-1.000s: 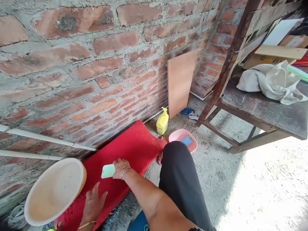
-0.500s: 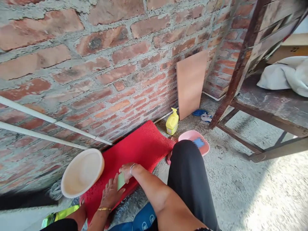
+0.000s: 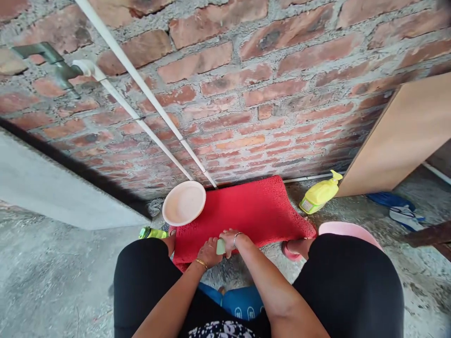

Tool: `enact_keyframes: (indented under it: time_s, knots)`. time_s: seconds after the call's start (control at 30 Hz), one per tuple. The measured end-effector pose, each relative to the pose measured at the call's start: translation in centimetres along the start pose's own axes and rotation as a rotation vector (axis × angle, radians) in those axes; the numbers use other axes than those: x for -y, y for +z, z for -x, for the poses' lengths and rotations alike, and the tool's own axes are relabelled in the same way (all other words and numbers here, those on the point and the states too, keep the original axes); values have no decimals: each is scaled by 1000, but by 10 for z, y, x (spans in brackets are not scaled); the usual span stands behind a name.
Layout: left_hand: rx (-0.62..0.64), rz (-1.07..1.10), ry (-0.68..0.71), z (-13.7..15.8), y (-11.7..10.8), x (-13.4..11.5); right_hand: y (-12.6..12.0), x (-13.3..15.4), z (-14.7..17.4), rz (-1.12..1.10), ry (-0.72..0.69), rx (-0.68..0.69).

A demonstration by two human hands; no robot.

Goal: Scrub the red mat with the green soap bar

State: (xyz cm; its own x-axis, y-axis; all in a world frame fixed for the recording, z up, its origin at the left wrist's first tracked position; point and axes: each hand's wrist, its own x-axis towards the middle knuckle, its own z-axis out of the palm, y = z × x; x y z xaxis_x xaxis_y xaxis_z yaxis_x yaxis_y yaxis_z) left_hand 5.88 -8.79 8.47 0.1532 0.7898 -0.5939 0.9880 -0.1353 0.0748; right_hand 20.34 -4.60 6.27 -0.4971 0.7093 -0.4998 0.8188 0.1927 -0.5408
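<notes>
A red, shaggy mat (image 3: pixel 243 211) lies draped over a low support in front of me, its near edge hanging down. Over that near edge, a pale green block like a bar of soap (image 3: pixel 221 246) sits between my two hands. My left hand (image 3: pixel 210 252), with a gold bangle at the wrist, grips the block's left end. On its right end, the fingers of my right hand (image 3: pixel 230 241) are curled, a silver bangle behind them. Both hands rest close to the mat. The block's underside is hidden.
A cream basin (image 3: pixel 185 203) stands at the mat's left end, below white pipes (image 3: pixel 155 101) and a tap (image 3: pixel 52 63). To the right are a yellow pump bottle (image 3: pixel 319 193), a leaning board (image 3: pixel 398 141) and a pink basin (image 3: pixel 348 230) partly behind my knee. A brick wall runs behind.
My view has swung left, bringing the tap and a grey slab into sight while the wooden chair has mostly left. Both hands stay at the green block, the left fingers closer around it.
</notes>
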Motion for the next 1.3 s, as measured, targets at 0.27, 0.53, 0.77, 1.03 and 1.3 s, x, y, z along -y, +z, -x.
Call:
enact_keyframes:
  time_s: [0.27, 0.53, 0.77, 1.03, 1.3]
  knots:
    - [30, 48, -24, 3, -18, 1, 3, -1, 6, 58, 168, -112]
    - [42, 77, 141, 60, -15, 24, 3, -87, 64, -140, 784, -528]
    - [262, 3, 308, 52, 23, 17, 7, -90, 85, -312, 935, -591]
    - [120, 38, -294, -33, 16, 24, 49, -32, 55, -5, 705, -356]
    - [45, 285, -492, -66, 36, 54, 36, -118, 124, -294, 1239, -562]
